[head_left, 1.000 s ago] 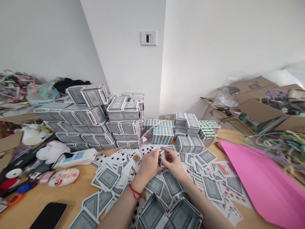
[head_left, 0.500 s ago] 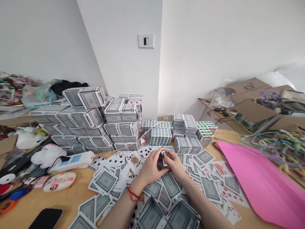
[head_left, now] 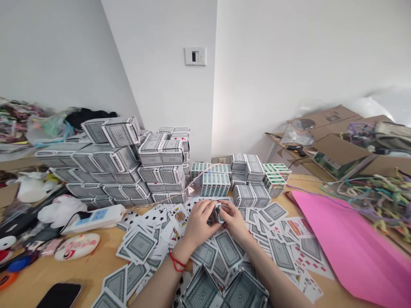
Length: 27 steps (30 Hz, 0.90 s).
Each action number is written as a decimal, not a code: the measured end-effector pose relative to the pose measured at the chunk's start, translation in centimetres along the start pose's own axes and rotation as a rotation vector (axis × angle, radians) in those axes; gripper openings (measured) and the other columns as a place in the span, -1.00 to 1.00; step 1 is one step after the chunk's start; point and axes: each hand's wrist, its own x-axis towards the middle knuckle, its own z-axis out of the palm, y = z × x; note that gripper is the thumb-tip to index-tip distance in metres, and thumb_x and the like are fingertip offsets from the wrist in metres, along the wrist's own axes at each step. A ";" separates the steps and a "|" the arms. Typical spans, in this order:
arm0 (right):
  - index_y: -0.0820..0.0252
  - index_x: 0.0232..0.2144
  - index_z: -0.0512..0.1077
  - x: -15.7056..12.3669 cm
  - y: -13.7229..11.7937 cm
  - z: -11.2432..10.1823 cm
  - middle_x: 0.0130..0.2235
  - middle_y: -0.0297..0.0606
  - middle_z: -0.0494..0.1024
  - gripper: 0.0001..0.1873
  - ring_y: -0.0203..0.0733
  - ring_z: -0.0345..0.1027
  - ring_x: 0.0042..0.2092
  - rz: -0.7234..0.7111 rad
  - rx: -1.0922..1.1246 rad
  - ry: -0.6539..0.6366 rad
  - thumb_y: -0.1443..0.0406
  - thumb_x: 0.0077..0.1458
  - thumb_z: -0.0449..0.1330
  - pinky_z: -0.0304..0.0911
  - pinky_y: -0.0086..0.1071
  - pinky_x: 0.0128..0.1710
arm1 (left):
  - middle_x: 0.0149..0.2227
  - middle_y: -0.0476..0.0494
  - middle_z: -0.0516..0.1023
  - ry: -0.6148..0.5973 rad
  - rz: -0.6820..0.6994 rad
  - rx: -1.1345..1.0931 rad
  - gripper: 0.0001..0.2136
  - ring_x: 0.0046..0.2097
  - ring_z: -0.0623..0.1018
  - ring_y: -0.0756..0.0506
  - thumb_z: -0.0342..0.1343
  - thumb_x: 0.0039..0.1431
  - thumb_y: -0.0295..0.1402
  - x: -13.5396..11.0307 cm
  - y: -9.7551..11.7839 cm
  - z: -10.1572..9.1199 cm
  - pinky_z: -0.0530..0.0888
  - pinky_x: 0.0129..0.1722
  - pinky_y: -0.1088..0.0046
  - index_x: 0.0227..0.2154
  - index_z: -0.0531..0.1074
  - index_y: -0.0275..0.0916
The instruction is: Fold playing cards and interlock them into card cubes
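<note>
Both hands meet above the scattered cards at the middle of the table. My left hand (head_left: 201, 222), with a red string at its wrist, curls its fingers and thumb around a small folded playing card (head_left: 218, 217). From the other side my right hand (head_left: 234, 220) pinches the same card. Fingers hide much of it, so I cannot tell whether it is one card or several. Loose playing cards (head_left: 141, 244) lie under and around the hands, some face up. Close to me, between the forearms, stands an open-topped box form made of cards (head_left: 203, 287).
Stacked card blocks (head_left: 105, 158) rise at the back left, smaller card blocks (head_left: 252, 194) and green-white card boxes (head_left: 215, 184) behind the hands. Pink paper (head_left: 346, 239) lies right. A power strip (head_left: 96, 217) and phone (head_left: 61, 295) are left. Cardboard boxes (head_left: 340, 152) stand far right.
The folded card has tilted slightly between my fingers, and both hands have shifted a little. The whole view has moved slightly; the stacks and loose cards stay as they were.
</note>
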 end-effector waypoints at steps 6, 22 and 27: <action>0.18 -0.20 0.34 -0.2 -0.5 0.3 -0.35 -0.28 0.53 -0.55 -0.17 0.41 -0.29 -0.020 -0.002 -0.015 0.17 -0.17 0.30 0.27 -0.33 -0.28 | -0.03 -0.24 0.37 -0.025 -0.019 -0.028 -0.42 0.01 0.34 -0.23 0.20 -0.11 -0.33 0.0 -0.3 -0.2 0.31 0.00 0.10 0.05 0.21 -0.18; 0.15 -0.20 0.31 -0.4 -1.0 0.2 -0.41 -0.34 0.48 -0.52 -0.27 0.35 -0.44 0.126 -0.008 -0.102 0.16 -0.20 0.32 0.18 -0.51 -0.61 | 0.01 -0.22 0.32 -0.091 -0.021 -0.064 -0.36 0.05 0.30 -0.23 0.22 -0.12 -0.36 -0.2 -0.6 0.0 0.29 0.03 0.10 0.09 0.17 -0.15; 0.14 -0.22 0.31 -0.5 -1.6 0.5 -0.43 -0.36 0.46 -0.51 -0.27 0.34 -0.44 0.134 -0.001 -0.137 0.14 -0.23 0.33 0.18 -0.52 -0.60 | -0.01 -0.24 0.34 -0.079 -0.009 -0.095 -0.41 0.04 0.31 -0.25 0.20 -0.09 -0.31 -0.1 -0.6 -0.1 0.30 0.00 0.06 0.07 0.20 -0.14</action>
